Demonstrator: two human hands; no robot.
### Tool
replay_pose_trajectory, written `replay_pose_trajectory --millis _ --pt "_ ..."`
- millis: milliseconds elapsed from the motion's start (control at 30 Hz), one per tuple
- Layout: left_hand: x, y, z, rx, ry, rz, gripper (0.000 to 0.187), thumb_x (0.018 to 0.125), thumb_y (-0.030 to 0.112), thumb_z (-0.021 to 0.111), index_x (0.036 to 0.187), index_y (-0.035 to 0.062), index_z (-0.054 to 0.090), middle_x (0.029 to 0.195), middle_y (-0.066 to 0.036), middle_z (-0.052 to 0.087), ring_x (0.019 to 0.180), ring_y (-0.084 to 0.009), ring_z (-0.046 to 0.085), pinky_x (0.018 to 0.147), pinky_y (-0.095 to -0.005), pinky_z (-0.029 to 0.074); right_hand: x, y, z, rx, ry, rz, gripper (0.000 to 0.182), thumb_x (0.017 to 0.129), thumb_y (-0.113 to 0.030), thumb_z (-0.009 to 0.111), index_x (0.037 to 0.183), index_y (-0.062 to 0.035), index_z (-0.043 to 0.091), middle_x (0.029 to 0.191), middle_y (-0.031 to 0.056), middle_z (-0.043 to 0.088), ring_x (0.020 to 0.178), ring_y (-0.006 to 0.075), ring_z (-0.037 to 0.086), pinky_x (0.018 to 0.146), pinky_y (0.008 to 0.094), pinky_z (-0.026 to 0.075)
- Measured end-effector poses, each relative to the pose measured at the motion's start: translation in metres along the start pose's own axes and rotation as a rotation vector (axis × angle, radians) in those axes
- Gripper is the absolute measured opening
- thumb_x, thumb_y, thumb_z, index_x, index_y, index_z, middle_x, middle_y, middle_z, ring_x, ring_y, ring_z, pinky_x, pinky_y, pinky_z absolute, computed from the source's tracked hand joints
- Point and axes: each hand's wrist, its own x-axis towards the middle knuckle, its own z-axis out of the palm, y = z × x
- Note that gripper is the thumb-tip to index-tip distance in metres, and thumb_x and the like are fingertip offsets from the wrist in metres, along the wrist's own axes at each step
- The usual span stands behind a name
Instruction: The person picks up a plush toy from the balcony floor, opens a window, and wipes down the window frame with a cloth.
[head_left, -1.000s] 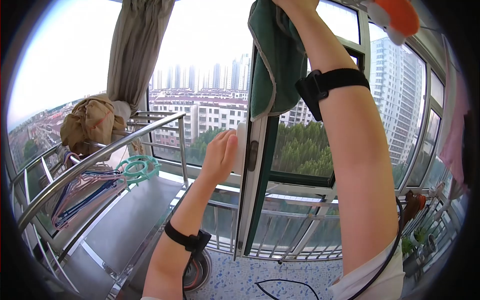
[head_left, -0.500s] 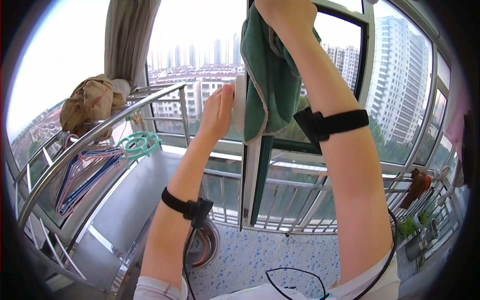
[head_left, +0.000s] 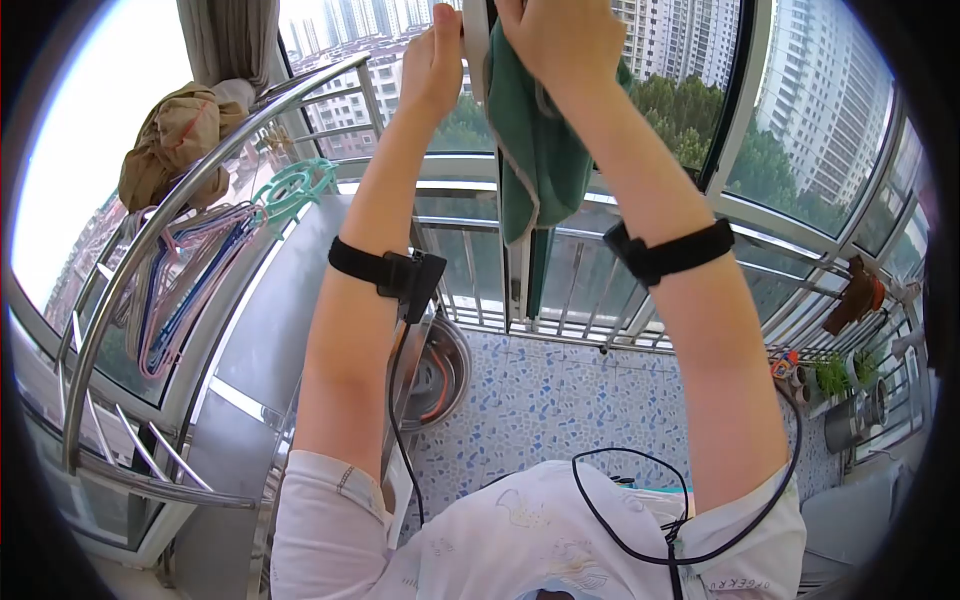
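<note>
A green cloth [head_left: 545,150] with a pale edge hangs down along the window frame at the top centre. My right hand [head_left: 572,40] is closed around its upper part, and its fingertips are partly hidden. To the left, my left hand [head_left: 433,68] is raised with its fingers closed. It presses against a white rounded object [head_left: 474,50] beside the frame; most of that object is cut off by the top edge. A black strap with a small box sits around each forearm.
A metal rack [head_left: 215,160] on the left carries a brown cloth bundle [head_left: 180,130], several hangers [head_left: 190,275] and a turquoise plastic hanger [head_left: 295,190]. Below stands a metal basin [head_left: 455,370] on the patterned floor [head_left: 540,400]. Potted plants [head_left: 845,375] stand at right by the railing.
The view has tipped downward, so more floor and my shirt show. My right hand has come down along the window frame with the green cloth. My left hand stays beside the white object.
</note>
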Motion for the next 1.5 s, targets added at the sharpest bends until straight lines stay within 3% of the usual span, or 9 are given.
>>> replay_pose_trajectory --millis 200,267,333,700,1000,1100,1300,1467,1500 --pt "0.004 -0.004 0.003 0.083 0.054 0.110 0.093 0.093 0.070 0.004 0.116 0.0057 0.066 0.098 -0.012 0.069 0.093 -0.0218 0.060 0.090 -0.0357 0.042 -0.054 0.003 -0.009 0.048 -0.140 0.028 0.047 0.083 -0.025 0.062 0.127 -0.0086 0.054 0.125 0.0242 0.049 0.105 0.0418 0.055 0.076 0.0454 0.055" --pt "0.003 0.001 0.005 0.121 0.071 0.088 0.092 0.094 0.069 0.004 0.116 0.0056 0.066 0.099 -0.013 0.069 0.094 -0.0228 0.061 0.091 -0.0363 0.042 -0.072 0.005 -0.001 -0.012 -0.050 0.019 0.038 0.085 -0.034 0.061 0.118 -0.0161 0.059 0.120 0.0176 0.051 0.093 0.0362 0.060 0.068 0.0412 0.055" --pt "0.003 -0.001 0.008 0.066 0.131 0.184 0.084 0.096 0.066 0.009 0.074 -0.0014 0.054 0.063 -0.018 0.053 0.065 -0.0347 0.052 0.065 -0.0444 0.040 -0.092 0.008 -0.001 -0.007 -0.030 -0.018 0.045 0.079 -0.029 0.068 0.120 -0.0136 0.058 0.123 0.0185 0.051 0.090 0.0354 0.056 0.062 0.0378 0.054" --pt "-0.002 0.004 0.003 0.000 0.181 0.189 0.077 0.098 0.064 0.018 0.069 -0.0022 0.045 0.060 -0.014 0.046 0.062 -0.0255 0.046 0.062 -0.0408 0.038 -0.233 0.002 -0.022 0.089 -0.354 0.067 0.054 0.072 -0.026 0.070 0.123 -0.0117 0.055 0.138 0.0235 0.043 0.100 0.0365 0.056 0.072 0.0435 0.051" --pt "-0.004 0.013 -0.001 0.016 0.129 0.118 0.074 0.099 0.061 0.021 0.074 -0.0041 0.048 0.067 -0.018 0.049 0.067 -0.0301 0.049 0.067 -0.0410 0.039 -0.360 -0.001 -0.046 0.081 -0.619 0.169 0.048 0.073 -0.022 0.073 0.117 -0.0122 0.056 0.142 0.0242 0.037 0.109 0.0384 0.051 0.079 0.0461 0.046" --pt "-0.006 0.013 0.000 0.001 0.111 0.161 0.070 0.102 0.054 0.022 0.077 -0.0060 0.048 0.077 -0.020 0.051 0.074 -0.0322 0.049 0.073 -0.0404 0.040 -0.367 0.004 -0.043 0.104 -0.662 0.197 0.050 0.073 -0.018 0.073 0.119 -0.0101 0.055 0.139 0.0258 0.039 0.107 0.0411 0.053 0.080 0.0468 0.047" --pt "-0.006 0.015 -0.002 0.058 0.111 0.202 0.070 0.101 0.055 0.022 0.075 -0.0049 0.048 0.070 -0.019 0.049 0.070 -0.0326 0.050 0.069 -0.0426 0.039 -0.335 0.009 -0.037 0.166 -0.578 0.287 0.048 0.076 -0.014 0.068 0.123 -0.0127 0.055 0.137 0.0251 0.038 0.110 0.0433 0.051 0.083 0.0487 0.045" --pt "-0.007 0.016 -0.002 0.062 0.157 0.171 0.073 0.098 0.060 0.024 0.069 -0.0025 0.050 0.063 -0.018 0.050 0.063 -0.0342 0.050 0.064 -0.0448 0.039 -0.197 0.001 -0.024 0.173 -0.345 0.229 0.055 0.079 -0.016 0.066 0.132 -0.0121 0.051 0.138 0.0271 0.037 0.114 0.0459 0.050 0.087 0.0486 0.047" --pt "-0.006 0.015 -0.004 0.091 0.119 0.147 0.069 0.100 0.057 0.025 0.079 -0.0027 0.054 0.074 -0.019 0.054 0.072 -0.0330 0.053 0.071 -0.0435 0.040 -0.168 0.003 -0.019 0.190 -0.305 0.202 0.058 0.079 -0.017 0.067 0.134 -0.0120 0.050 0.137 0.0285 0.037 0.115 0.0466 0.049 0.088 0.0497 0.048"
